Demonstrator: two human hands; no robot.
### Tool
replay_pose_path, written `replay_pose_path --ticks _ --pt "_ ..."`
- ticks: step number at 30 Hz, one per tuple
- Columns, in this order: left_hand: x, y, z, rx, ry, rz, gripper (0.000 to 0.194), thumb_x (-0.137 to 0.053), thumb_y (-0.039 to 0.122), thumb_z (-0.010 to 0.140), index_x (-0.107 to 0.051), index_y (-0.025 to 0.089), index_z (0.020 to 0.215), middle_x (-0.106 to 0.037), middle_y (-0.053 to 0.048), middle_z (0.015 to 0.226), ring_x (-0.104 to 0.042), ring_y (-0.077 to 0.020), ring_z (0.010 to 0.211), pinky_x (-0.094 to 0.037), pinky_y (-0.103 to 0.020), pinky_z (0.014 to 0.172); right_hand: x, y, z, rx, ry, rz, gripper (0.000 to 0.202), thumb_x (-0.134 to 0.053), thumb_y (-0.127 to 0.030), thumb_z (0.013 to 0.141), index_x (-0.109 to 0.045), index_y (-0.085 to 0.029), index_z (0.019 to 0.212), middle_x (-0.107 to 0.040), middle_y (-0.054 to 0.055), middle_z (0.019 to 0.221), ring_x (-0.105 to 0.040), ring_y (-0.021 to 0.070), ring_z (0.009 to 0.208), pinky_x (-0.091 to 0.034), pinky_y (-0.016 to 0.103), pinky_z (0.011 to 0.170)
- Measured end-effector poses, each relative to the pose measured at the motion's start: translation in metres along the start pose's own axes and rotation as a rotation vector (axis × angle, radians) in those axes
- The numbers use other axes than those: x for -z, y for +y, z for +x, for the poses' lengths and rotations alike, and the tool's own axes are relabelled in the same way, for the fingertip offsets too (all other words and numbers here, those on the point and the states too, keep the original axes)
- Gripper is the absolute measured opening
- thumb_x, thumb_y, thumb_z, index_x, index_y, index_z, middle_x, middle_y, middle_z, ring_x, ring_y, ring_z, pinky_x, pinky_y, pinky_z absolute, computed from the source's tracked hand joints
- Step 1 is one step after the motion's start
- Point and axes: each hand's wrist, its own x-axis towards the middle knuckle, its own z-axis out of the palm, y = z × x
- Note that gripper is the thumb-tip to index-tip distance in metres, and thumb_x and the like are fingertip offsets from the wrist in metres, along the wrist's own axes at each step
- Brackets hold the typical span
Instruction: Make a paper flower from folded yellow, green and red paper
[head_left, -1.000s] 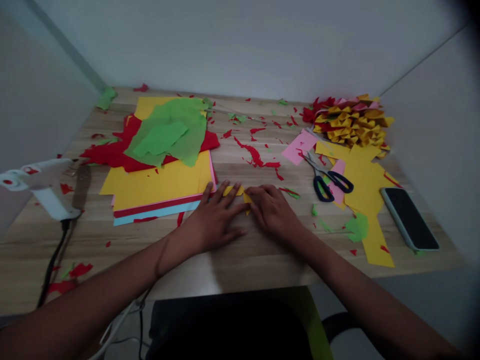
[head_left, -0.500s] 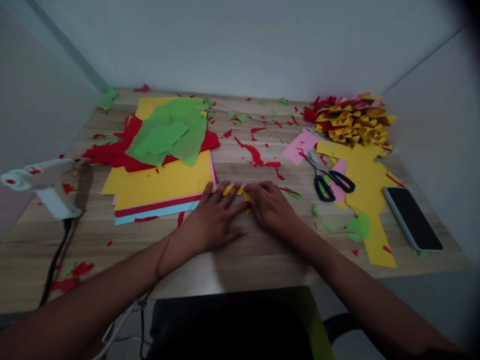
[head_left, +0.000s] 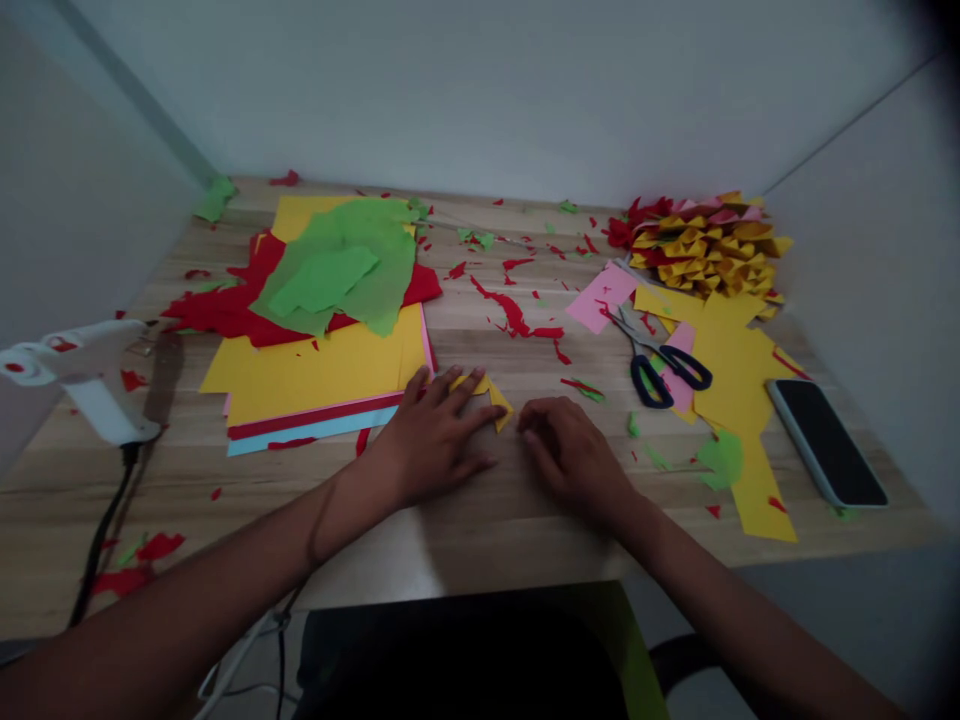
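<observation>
A small yellow folded paper strip (head_left: 500, 410) lies on the wooden table, partly covered by fingers. My left hand (head_left: 439, 440) rests flat over it with its fingers spread, pressing it down; a bent, pointed end shows past the fingertips. Just to the right, my right hand (head_left: 574, 455) is apart from the paper, fingers loosely curled and nothing seen in them. Left of my hands is a stack of coloured paper sheets (head_left: 337, 380) in yellow, pink, red and blue. Torn green crepe paper (head_left: 375, 280) and red crepe paper (head_left: 217, 315) are on top.
Dark-handled scissors (head_left: 651, 375) lie at the right among yellow paper pieces (head_left: 724, 370). Behind them sits a bundle of folded yellow paper (head_left: 709, 250). A phone (head_left: 829, 440) is near the right edge. A white glue gun (head_left: 97, 390) stands at the left with its cord. Red scraps (head_left: 514, 315) litter the table.
My right hand has let go of the paper strip's end and drawn back a little to the right and nearer to me. The pointed end is uncovered. My left hand stays in place.
</observation>
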Motion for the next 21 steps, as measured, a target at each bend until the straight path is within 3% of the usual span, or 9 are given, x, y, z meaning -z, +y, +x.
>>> replay_pose_path --ticks 3,5,10,13,17,21 --pt "0.008 -0.009 0.019 0.017 0.076 -0.049 0.032 -0.045 0.041 0.1 -0.071 0.028 0.114 -0.065 -0.006 0.133 -0.057 -0.0298 0.115 -0.042 -0.049 0.099 -0.002 0.0 0.016 -0.146 0.081 0.077 0.002 -0.054 -0.023 0.094 -0.054 -0.022 0.095 -0.065 0.004 0.085 -0.059 0.0198 0.074 -0.048 0.033 0.07" --pt "0.011 -0.017 0.033 0.016 0.136 -0.11 0.024 -0.049 0.031 0.098 -0.071 0.022 0.106 -0.071 -0.007 0.115 -0.061 -0.0259 0.102 -0.045 -0.042 0.09 -0.003 0.0 0.033 -0.183 0.104 0.086 0.006 -0.055 -0.026 0.094 -0.056 -0.021 0.096 -0.064 0.003 0.083 -0.058 0.0177 0.069 -0.045 0.03 0.066" --pt "0.006 -0.03 0.049 0.099 0.261 -0.317 0.019 -0.067 0.022 0.085 -0.062 0.019 0.104 -0.07 -0.004 0.099 -0.063 -0.0212 0.09 -0.047 -0.033 0.08 -0.004 0.01 0.076 -0.15 0.162 0.037 0.008 -0.057 -0.026 0.093 -0.061 -0.02 0.094 -0.059 -0.001 0.069 -0.056 0.0163 0.062 -0.04 0.029 0.062" --pt "0.0 -0.034 0.047 0.092 0.296 -0.354 0.015 -0.066 0.017 0.085 -0.062 0.021 0.1 -0.069 -0.001 0.092 -0.062 -0.0189 0.087 -0.047 -0.03 0.079 -0.01 0.019 0.085 -0.121 0.211 0.019 0.012 -0.058 -0.026 0.093 -0.066 -0.02 0.099 -0.065 0.003 0.079 -0.061 0.0194 0.074 -0.044 0.032 0.07" --pt "-0.001 -0.036 0.044 -0.011 0.403 -0.399 0.01 -0.064 0.01 0.084 -0.062 0.02 0.083 -0.067 0.0 0.082 -0.061 -0.0157 0.079 -0.046 -0.027 0.073 -0.017 0.023 0.083 -0.042 0.027 -0.047 0.013 -0.061 -0.028 0.094 -0.07 -0.019 0.091 -0.068 0.008 0.09 -0.06 0.0256 0.09 -0.043 0.039 0.082" --pt "0.006 -0.035 0.043 -0.133 0.641 -0.44 0.019 -0.063 0.006 0.084 -0.061 0.02 0.071 -0.064 -0.001 0.077 -0.057 -0.0141 0.074 -0.045 -0.026 0.069 -0.011 0.018 0.081 -0.068 -0.035 0.206 0.014 -0.061 -0.029 0.094 -0.068 -0.019 0.087 -0.068 0.005 0.082 -0.059 0.0211 0.081 -0.042 0.035 0.075"
